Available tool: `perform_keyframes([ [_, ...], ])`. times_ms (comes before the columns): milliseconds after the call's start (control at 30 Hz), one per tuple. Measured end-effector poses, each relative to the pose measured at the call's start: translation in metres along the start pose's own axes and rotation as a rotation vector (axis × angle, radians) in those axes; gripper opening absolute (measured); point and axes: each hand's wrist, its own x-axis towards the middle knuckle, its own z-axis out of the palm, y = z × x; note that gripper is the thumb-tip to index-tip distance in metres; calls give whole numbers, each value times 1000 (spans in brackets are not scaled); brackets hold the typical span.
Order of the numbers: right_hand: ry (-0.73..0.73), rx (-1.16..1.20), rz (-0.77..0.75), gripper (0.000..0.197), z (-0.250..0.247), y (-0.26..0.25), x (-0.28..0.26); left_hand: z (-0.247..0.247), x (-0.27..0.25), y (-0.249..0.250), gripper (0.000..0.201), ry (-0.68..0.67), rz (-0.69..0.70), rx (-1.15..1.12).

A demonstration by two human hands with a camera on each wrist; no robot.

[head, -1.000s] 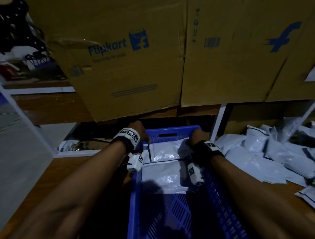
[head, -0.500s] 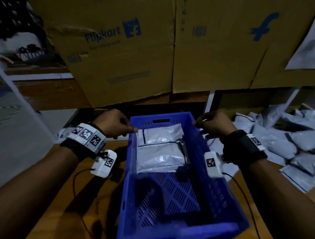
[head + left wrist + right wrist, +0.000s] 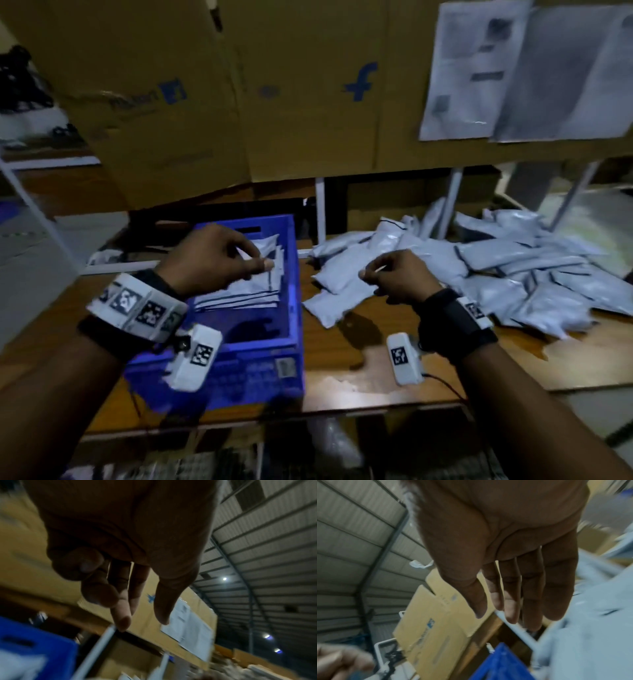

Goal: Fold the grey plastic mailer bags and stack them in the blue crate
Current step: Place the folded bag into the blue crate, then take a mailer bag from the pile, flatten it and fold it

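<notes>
Mailer bags: folded ones [image 3: 255, 291] lie stacked at the far end of the blue crate [image 3: 291, 308], left of centre in the head view. Loose pile of bags [image 3: 496, 274] spreads over the wooden table [image 3: 359, 342] at centre right, nearest bag just beside the crate wall.

Left hand [image 3: 212, 260] hovers above the stack, fingers loosely bent, thumb out, nothing in it; left wrist view confirms empty fingers [image 3: 120, 612]. Right hand [image 3: 399, 277] sits over the near edge of the loose pile, fingers relaxed and fairly straight in the right wrist view [image 3: 513, 601], holding nothing. Neither hand has a bag yet.

Risks, as judged from here:
- Bags in the pile overlap heavily; a pinch on one edge may drag a neighbour along, or pull several.
- Slick plastic; a fold may spring open if not pressed flat.
- Stack in the crate looks slightly fanned. Dropping the next bag off-centre could slide the upper ones toward the open near end.
- Light is dim and frames blurred; bag edges are hard to read, so a reach may land on the wrong layer.
</notes>
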Motion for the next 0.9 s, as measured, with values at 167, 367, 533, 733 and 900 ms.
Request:
perform_keyframes([
  [167,39,7,94,24,-38,76,-19,126,32,53,35,-5,68,-30],
  [367,92,-58,210,22,-66,175,-3,262,92,89,28,-118,-24,-290],
  [533,163,-33,332,19,-93,248,32,354,161,102,29,-221,-140,-567],
  [733,222,40,498,23,-125,308,78,439,247,130,50,-402,-414,-827],
  [900,302,205,567,33,-140,324,105,488,291,158,75,-457,-612,-882],
])
